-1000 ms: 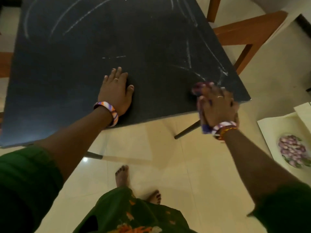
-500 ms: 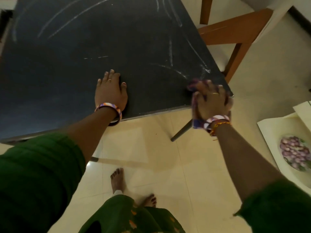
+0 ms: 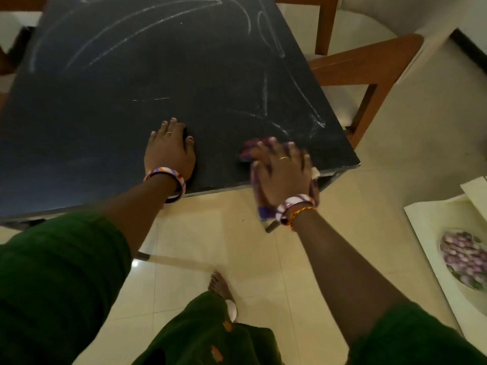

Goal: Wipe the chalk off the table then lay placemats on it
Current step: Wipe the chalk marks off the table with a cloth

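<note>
- Head view shows our left hand (image 3: pixel 168 151) flat on the dark surface (image 3: pixel 110 106), fingers spread, holding nothing, near the front edge.
- Chalk marks (image 3: pixel 147 19) cover the far side and right corner, so wiping looks barely started.
- Our right hand (image 3: pixel 283 171) presses a checked cloth (image 3: pixel 259 206) by the near right corner; the blur hides its grip.
- Placemats (image 3: pixel 432 233) appear to wait on the floor, far right, not yet laid.
- Wooden chair (image 3: pixel 369 67) crowds the right edge.
</note>
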`<action>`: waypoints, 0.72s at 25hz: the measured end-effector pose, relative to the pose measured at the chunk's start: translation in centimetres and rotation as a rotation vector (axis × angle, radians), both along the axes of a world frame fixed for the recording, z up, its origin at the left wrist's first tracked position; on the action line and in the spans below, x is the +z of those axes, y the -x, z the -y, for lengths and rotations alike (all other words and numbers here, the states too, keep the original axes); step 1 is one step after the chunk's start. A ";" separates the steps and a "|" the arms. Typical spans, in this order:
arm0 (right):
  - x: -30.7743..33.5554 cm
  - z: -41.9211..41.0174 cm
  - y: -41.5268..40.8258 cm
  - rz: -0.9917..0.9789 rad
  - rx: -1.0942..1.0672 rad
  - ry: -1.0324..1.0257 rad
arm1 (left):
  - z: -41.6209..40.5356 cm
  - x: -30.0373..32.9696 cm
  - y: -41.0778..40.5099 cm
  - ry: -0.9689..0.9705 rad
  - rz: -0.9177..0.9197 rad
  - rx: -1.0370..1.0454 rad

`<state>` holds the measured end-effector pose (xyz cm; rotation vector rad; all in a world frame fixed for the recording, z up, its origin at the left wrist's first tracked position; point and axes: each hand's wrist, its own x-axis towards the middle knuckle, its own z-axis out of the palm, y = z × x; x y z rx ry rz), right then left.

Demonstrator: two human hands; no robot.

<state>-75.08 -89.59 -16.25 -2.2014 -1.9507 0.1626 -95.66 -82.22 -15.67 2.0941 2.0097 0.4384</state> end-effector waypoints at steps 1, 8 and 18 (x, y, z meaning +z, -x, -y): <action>-0.2 -0.2 -3.0 -0.007 -0.109 -0.005 | 0.0 0.0 0.0 0.004 0.005 0.000; 0.5 1.2 -4.8 -0.069 -0.365 -0.023 | 0.1 -0.1 0.0 0.021 0.008 -0.011; 1.9 -7.4 -8.3 0.002 -0.359 0.156 | -4.8 1.0 -3.2 -0.005 0.033 -0.040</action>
